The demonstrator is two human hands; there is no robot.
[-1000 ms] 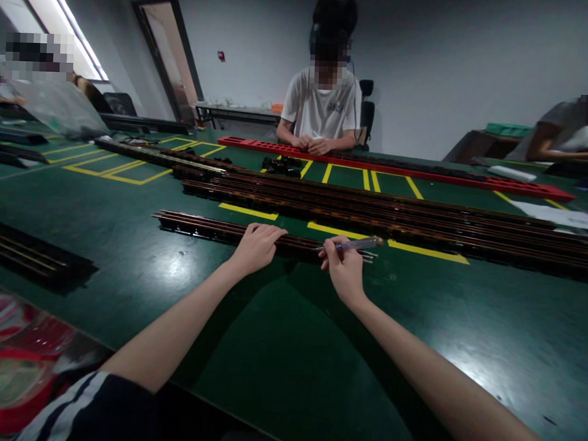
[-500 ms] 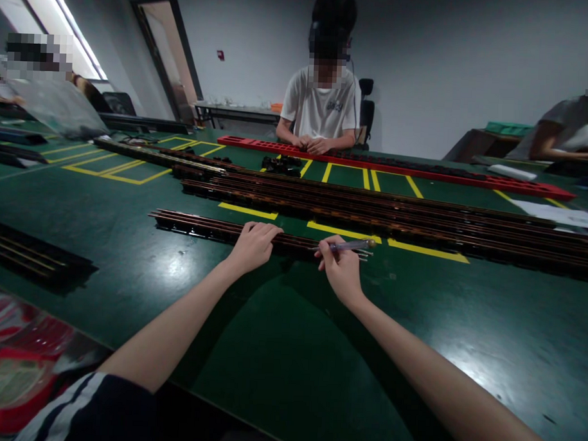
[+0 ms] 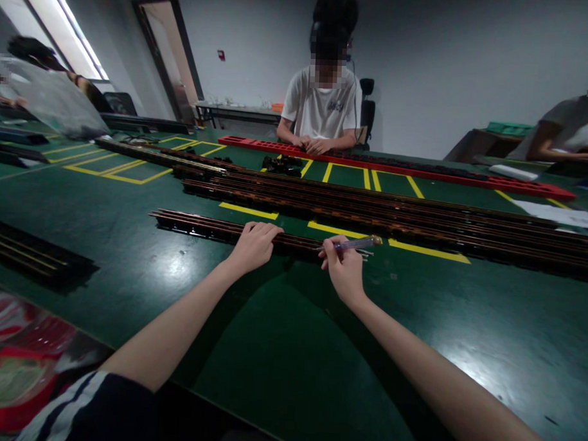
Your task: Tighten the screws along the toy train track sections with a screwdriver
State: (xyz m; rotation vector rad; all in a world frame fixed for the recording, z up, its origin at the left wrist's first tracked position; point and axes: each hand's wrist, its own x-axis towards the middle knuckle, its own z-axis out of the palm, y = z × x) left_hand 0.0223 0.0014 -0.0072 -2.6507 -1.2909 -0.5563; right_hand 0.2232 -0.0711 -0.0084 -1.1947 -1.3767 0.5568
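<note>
In front of me a long dark strip with thin copper-coloured rods (image 3: pixel 202 226) lies on the green table. My left hand (image 3: pixel 254 246) is closed over the middle of this strip, fingers bent across its far side. Near the strip's right end my right hand (image 3: pixel 344 268) grips a small screwdriver (image 3: pixel 353 244) with a clear purplish handle and an amber cap. Its handle points to the right, and its thin shaft points left over the strip. Whether the tip touches the strip, I cannot tell.
Beyond the strip runs a bundle of similar dark strips (image 3: pixel 395 214). More dark strips (image 3: pixel 32 253) lie at the left. A red slotted tray (image 3: pixel 397 163) stands at the far side, before a seated person (image 3: pixel 321 109). Red packages (image 3: pixel 21 378) sit at lower left.
My right hand and the screwdriver have shifted slightly to the right and up. My left hand and the strip stay in place.
</note>
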